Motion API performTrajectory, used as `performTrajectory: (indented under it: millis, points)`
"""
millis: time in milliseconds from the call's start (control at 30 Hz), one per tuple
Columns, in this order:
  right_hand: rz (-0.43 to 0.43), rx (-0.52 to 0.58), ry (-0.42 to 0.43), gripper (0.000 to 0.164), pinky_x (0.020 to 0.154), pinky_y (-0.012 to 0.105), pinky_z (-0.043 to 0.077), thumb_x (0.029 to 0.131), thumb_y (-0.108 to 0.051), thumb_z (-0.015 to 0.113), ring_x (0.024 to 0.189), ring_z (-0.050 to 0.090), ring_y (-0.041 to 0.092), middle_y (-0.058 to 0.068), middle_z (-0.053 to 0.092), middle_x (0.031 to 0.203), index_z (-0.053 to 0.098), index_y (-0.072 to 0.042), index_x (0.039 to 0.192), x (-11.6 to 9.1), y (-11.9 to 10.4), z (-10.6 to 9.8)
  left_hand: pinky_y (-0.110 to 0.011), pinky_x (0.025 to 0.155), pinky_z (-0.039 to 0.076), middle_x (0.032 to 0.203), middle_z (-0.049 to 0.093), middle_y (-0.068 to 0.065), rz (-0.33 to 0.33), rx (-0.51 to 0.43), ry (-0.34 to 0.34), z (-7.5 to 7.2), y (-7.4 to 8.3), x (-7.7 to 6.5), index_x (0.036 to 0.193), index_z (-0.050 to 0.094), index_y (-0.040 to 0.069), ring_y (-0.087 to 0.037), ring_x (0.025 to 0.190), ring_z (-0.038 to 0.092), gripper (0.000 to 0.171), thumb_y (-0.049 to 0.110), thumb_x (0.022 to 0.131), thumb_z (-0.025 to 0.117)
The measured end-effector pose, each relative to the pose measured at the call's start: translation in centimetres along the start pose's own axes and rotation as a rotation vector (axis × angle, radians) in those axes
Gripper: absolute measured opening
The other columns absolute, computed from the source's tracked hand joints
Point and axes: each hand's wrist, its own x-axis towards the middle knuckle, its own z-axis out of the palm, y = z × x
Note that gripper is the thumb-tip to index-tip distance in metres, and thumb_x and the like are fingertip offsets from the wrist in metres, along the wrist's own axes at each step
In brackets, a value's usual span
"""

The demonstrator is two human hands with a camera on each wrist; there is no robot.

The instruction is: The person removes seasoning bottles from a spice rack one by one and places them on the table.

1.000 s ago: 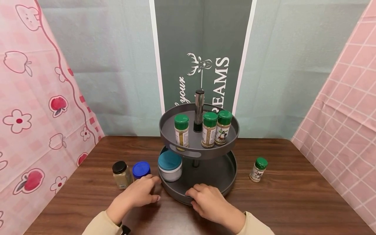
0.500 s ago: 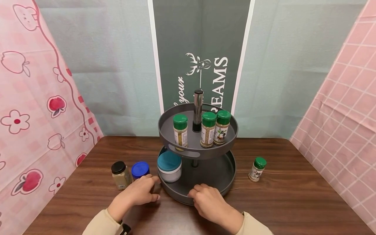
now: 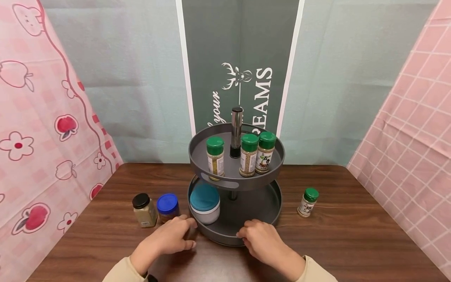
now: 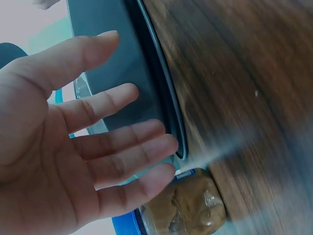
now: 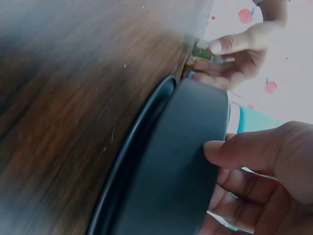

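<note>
Rack (image 3: 250,184) is looking dk grey, round, 2-tier, w/ shiny post (image 3: 237,129) sticking up thru middle; standing upright on brown table (image 3: 352,235), just ahead of hands. R hand (image 3: 262,243) is pinching front wall of lower tier (image 3: 220,237), thumb outside. L hand (image 3: 170,237) is holding nothing, fingers extending just beside tier's L edge; can't tell if touching.

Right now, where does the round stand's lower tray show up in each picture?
Head: lower tray, below and just right of centre, under the upper tray.
Left wrist: lower tray, a dark band slanting down from the top edge, partly behind the left hand.
Right wrist: lower tray, the dark curved wall at lower centre, gripped by the right hand.
Shared landmark: the left hand, in all three.
</note>
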Motion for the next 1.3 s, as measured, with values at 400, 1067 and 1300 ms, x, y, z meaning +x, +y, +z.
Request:
performTrajectory:
  millis: [400,1067,1300]
  points:
    - [0.099,0.005,-0.016,0.025,0.049,0.03,0.051,0.062,0.003,0.07,0.067,0.055,0.014,-0.009,0.058,0.069,0.07,-0.019,0.072,-1.5,2.1,-1.1,-0.03,0.06,0.048,0.087,0.054,0.0,0.103,0.013,-0.016,0.9,1.8,0.0,0.099,0.062,0.011,-0.006,0.068,0.045,0.033,0.03,0.073,0.072]
    - [-0.057,0.231,-0.038,0.032,0.058,0.028,0.052,0.059,0.014,0.061,0.069,0.055,0.006,-0.008,0.061,0.07,0.068,-0.015,0.07,-2.3,9.1,-2.0,-0.024,0.062,0.048,0.093,0.055,0.006,0.242,0.068,-0.038,1.3,4.7,0.0,0.104,0.062,0.017,-0.001,0.074,0.046,0.031,0.033,0.079,0.068]
    - [-0.053,0.291,-0.057,0.034,0.057,0.027,0.051,0.058,0.017,0.061,0.07,0.054,0.006,-0.009,0.059,0.069,0.068,-0.015,0.069,-2.2,10.6,-1.9,-0.022,0.064,0.047,0.093,0.055,0.007,0.256,0.043,-0.066,1.4,5.3,0.1,0.106,0.062,0.018,0.0,0.075,0.045,0.031,0.033,0.08,0.067]
